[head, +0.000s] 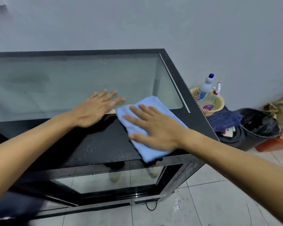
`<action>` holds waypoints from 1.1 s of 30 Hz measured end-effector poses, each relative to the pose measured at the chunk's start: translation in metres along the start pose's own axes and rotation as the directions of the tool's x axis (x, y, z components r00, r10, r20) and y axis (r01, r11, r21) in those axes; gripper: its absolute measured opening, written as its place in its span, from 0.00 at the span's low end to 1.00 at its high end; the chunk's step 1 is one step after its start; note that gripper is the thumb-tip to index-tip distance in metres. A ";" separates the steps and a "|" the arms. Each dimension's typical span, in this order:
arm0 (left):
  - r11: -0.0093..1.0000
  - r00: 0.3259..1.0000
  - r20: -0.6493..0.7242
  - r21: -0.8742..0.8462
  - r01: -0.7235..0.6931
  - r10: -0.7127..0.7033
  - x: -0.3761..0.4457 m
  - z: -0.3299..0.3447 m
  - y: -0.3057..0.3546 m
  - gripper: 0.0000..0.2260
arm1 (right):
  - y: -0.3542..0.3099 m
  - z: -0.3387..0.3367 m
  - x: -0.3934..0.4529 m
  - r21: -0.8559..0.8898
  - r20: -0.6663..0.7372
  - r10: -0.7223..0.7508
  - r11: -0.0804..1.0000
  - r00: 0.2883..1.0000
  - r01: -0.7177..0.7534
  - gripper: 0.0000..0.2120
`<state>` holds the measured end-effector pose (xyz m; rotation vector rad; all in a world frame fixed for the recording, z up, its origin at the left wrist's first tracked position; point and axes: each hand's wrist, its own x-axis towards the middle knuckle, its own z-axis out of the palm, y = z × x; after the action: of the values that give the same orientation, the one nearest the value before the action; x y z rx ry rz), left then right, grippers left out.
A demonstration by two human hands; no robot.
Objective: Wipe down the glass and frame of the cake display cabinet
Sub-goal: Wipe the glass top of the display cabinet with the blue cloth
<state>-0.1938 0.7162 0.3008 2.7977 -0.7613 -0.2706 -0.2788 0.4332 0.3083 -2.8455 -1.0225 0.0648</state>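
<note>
Fingers (138, 110) of the right hand (155, 129) lie straight and spread, pressing flat on the blue cloth (137, 128), gripping nothing; left hand (95, 108) likewise flat and bare, steadying on the glass edge. Cabinet (96, 144) fills the room's middle, w/ its glass top (72, 82) misted and spotted toward the back. Cloth sits at the right front, half on the black frame (194, 103), half on glass. Best approach, imo: keep the palm flat, even pressure, long overlapping strokes back to front, then run the frame edges.
</note>
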 end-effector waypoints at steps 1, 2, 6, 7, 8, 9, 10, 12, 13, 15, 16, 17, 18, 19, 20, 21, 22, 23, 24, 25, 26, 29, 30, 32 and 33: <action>0.998 1.000 0.006 0.054 -0.018 0.018 -0.005 0.000 -0.002 0.30 | 0.006 -0.002 -0.028 0.005 0.005 -0.084 0.996 0.996 0.084 0.34; 0.995 1.000 0.007 0.096 -0.030 0.029 -0.011 0.002 -0.002 0.31 | 0.020 -0.005 -0.051 0.016 0.021 -0.131 0.991 0.991 0.131 0.33; 0.992 0.999 -0.011 0.121 -0.031 0.032 -0.025 0.002 0.003 0.31 | 0.093 -0.022 -0.045 0.042 0.055 0.069 0.997 0.996 -0.072 0.34; 0.994 1.000 -0.020 0.109 -0.021 0.024 -0.024 0.002 0.004 0.31 | 0.104 -0.021 -0.024 0.024 0.030 0.125 0.992 0.992 -0.126 0.36; 0.995 1.000 -0.024 0.098 -0.009 0.012 -0.022 0.003 0.006 0.31 | 0.109 -0.019 0.001 0.013 0.003 0.183 0.983 0.983 -0.183 0.38; 0.996 1.000 -0.024 0.092 0.003 -0.001 -0.020 0.003 0.007 0.32 | 0.108 -0.016 0.026 0.014 -0.019 0.246 0.969 0.969 -0.246 0.37; 0.996 1.000 -0.029 0.090 0.016 -0.013 -0.018 0.003 0.008 0.32 | 0.100 -0.014 0.051 0.027 -0.028 0.291 0.956 0.956 -0.291 0.35; 0.996 0.998 -0.045 0.084 0.039 -0.036 -0.018 0.004 0.008 0.32 | 0.067 -0.010 0.080 0.039 -0.003 0.292 0.956 0.956 -0.292 0.33; 0.997 0.998 -0.046 0.070 0.045 -0.041 -0.019 0.003 0.007 0.31 | 0.049 -0.008 0.080 0.011 0.010 0.252 0.968 0.968 -0.252 0.33; 0.999 0.999 -0.034 0.042 0.026 -0.024 -0.023 0.001 0.007 0.29 | 0.022 -0.003 0.048 -0.068 -0.008 0.057 0.996 0.998 -0.057 0.34; 0.999 1.000 -0.029 0.044 0.000 0.001 -0.025 0.000 0.006 0.28 | 0.017 -0.003 0.020 -0.083 -0.008 -0.061 0.995 0.998 0.060 0.35; 0.998 1.000 -0.023 0.057 -0.021 0.022 -0.026 0.000 0.006 0.29 | 0.018 -0.005 -0.010 -0.071 0.008 -0.159 0.985 0.987 0.159 0.34; 0.997 0.999 -0.015 0.073 -0.030 0.031 -0.027 0.000 0.005 0.30 | 0.028 -0.006 -0.036 -0.048 0.036 -0.235 0.970 0.971 0.237 0.32; 0.995 0.999 -0.013 0.090 -0.031 0.032 -0.027 0.000 0.006 0.31 | 0.044 -0.012 -0.054 -0.027 0.051 -0.269 0.962 0.962 0.271 0.32; 0.995 1.000 -0.014 0.100 -0.026 0.028 -0.026 0.000 0.006 0.32 | 0.065 -0.018 -0.063 -0.002 0.063 -0.252 0.968 0.966 0.252 0.31; 0.994 1.000 -0.013 0.106 -0.019 0.021 -0.026 0.000 0.007 0.32 | 0.083 -0.024 -0.060 0.014 0.060 -0.196 0.981 0.979 0.195 0.31; 0.994 1.000 -0.014 0.106 -0.013 0.015 -0.026 0.001 0.009 0.32 | 0.097 -0.026 -0.046 0.030 0.053 -0.115 0.993 0.992 0.114 0.31; 0.995 1.000 -0.018 0.101 -0.009 0.011 -0.026 0.001 0.010 0.32 | 0.109 -0.027 -0.024 0.027 0.032 -0.041 0.999 0.999 0.040 0.31; 0.996 1.000 -0.023 0.089 -0.005 0.007 -0.025 0.001 0.011 0.31 | 0.116 -0.026 0.002 0.021 -0.003 0.020 1.000 1.000 -0.020 0.32; 0.997 1.000 -0.023 0.073 -0.001 0.003 -0.025 0.000 0.010 0.31 | 0.118 -0.024 0.028 0.013 -0.031 0.072 0.997 0.997 -0.072 0.33; 0.998 1.000 -0.020 0.057 0.001 0.000 -0.025 0.000 0.010 0.31 | 0.113 -0.021 0.052 0.015 -0.034 0.129 0.992 0.991 -0.128 0.33; 1.000 0.999 -0.034 -0.004 0.013 -0.013 -0.024 0.001 0.007 0.33 | 0.069 -0.011 0.081 0.015 0.006 0.151 0.988 0.989 -0.151 0.33; 0.999 0.999 -0.038 -0.026 0.025 -0.026 -0.023 0.001 0.006 0.33 | 0.049 -0.008 0.070 -0.011 0.002 0.082 0.997 0.997 -0.082 0.34; 0.999 0.999 -0.032 -0.017 0.043 -0.044 -0.023 0.001 0.005 0.32 | 0.020 -0.004 0.021 -0.050 0.013 -0.129 0.990 0.992 0.130 0.35; 0.999 0.999 -0.033 0.010 0.042 -0.042 -0.022 0.002 0.005 0.31 | 0.016 -0.004 -0.008 -0.041 0.029 -0.236 0.971 0.971 0.237 0.34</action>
<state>-0.2154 0.7230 0.3031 2.8236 -0.6990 -0.2288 -0.2744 0.4161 0.3100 -2.7436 -1.3758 0.0560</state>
